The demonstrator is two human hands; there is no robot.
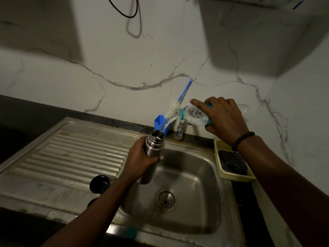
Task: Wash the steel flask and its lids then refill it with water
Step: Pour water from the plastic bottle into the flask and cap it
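Observation:
My left hand (138, 162) grips the steel flask (154, 145) around its middle and holds it tilted over the sink basin (201, 189), mouth open at the top. My right hand (220, 118) holds a clear plastic water bottle (194, 115) on its side, and a stream of water runs from its neck into the flask's mouth. A black lid (99, 183) lies on the steel draining board (67, 154). A second dark lid (91, 202) shows partly behind my left forearm.
A bottle brush (185, 90) with a blue handle stands in a blue holder (159, 123) against the marble wall. The tap (179, 131) is behind the basin. A yellow tray (219, 168) with a dark scrub pad sits at the right. A teal cap (131, 232) lies on the sink's front edge.

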